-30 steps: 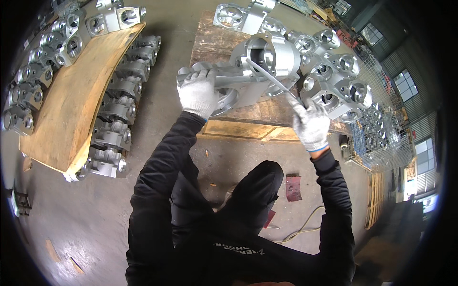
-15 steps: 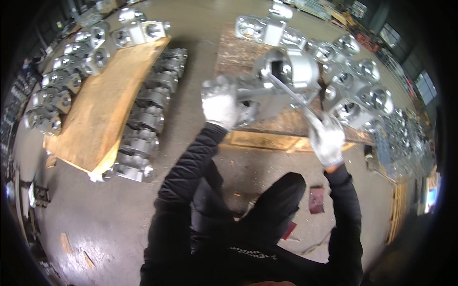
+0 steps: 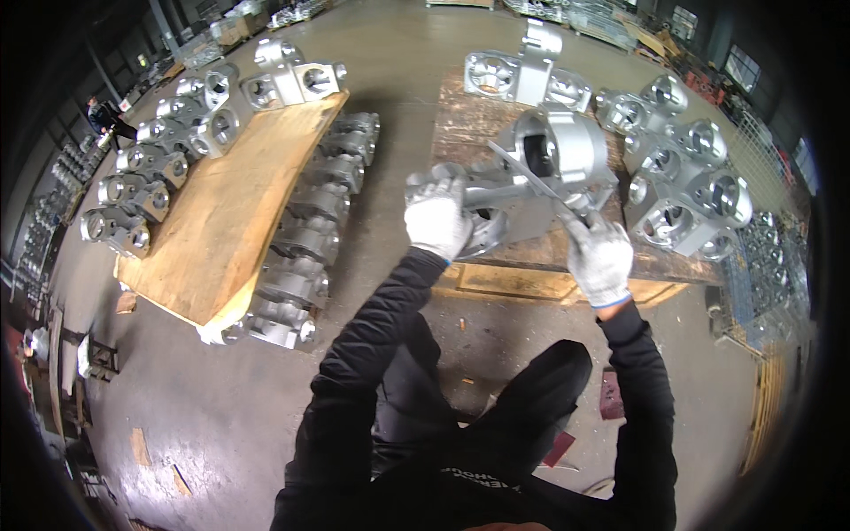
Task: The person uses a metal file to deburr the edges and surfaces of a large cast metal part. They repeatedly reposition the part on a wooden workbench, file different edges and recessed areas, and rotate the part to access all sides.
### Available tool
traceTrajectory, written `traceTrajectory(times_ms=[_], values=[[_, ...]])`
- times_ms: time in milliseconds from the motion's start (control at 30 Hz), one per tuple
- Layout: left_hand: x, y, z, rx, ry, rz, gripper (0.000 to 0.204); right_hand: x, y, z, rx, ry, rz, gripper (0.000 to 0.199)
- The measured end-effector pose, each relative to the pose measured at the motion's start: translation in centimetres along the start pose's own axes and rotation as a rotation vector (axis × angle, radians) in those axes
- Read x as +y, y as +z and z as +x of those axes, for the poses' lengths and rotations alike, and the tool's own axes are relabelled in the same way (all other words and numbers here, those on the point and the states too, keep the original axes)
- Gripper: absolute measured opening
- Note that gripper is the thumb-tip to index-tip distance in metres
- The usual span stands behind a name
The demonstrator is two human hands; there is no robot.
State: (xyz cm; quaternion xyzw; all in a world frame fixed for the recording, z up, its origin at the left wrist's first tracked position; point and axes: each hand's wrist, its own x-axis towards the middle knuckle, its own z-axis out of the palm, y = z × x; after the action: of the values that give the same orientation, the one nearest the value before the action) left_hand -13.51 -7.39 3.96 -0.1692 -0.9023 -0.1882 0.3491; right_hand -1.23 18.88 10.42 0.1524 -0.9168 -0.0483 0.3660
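The left hand [image 3: 436, 215], in a white work glove, is closed over the near end of a large grey metal casting [image 3: 531, 181], gripping it from above. The right hand [image 3: 600, 258], gloved the same way, is wrapped around the handle of a long thin file [image 3: 529, 181], whose blade slants up and to the left across the casting's round open bore. The casting lies on its side on a worn wooden pallet [image 3: 567, 257] that sits on the concrete floor [image 3: 221, 398], just in front of the person's dark-clad knees.

Beyond and to the right of the casting, more grey castings [image 3: 682, 173] of a similar kind crowd the same pallet, close together. To the left, well apart, a plywood sheet [image 3: 235, 208] rests on a row of castings [image 3: 305, 239], with further castings [image 3: 177, 124] standing along its far and left edges. Another person [image 3: 108, 115] crouches far off at the upper left.
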Motion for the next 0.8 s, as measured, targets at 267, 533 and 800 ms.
traceTrajectory(times_ms=[267, 533, 800], values=[[-0.2, 0.7, 0.0, 0.032, -0.005, 0.068, 0.045, 1.0, 2.0, -1.4, 0.008, -0.004, -0.03, 0.059], [-0.5, 0.7, -0.2, -0.031, -0.02, 0.027, 0.053, 1.4, 2.1, -2.0, -0.003, -0.005, -0.127, 0.062], [-0.2, 0.3, 0.0, -0.082, -0.029, 0.052, 0.056, 2.3, 3.9, -1.4, 0.15, -0.129, -0.117, 0.062]])
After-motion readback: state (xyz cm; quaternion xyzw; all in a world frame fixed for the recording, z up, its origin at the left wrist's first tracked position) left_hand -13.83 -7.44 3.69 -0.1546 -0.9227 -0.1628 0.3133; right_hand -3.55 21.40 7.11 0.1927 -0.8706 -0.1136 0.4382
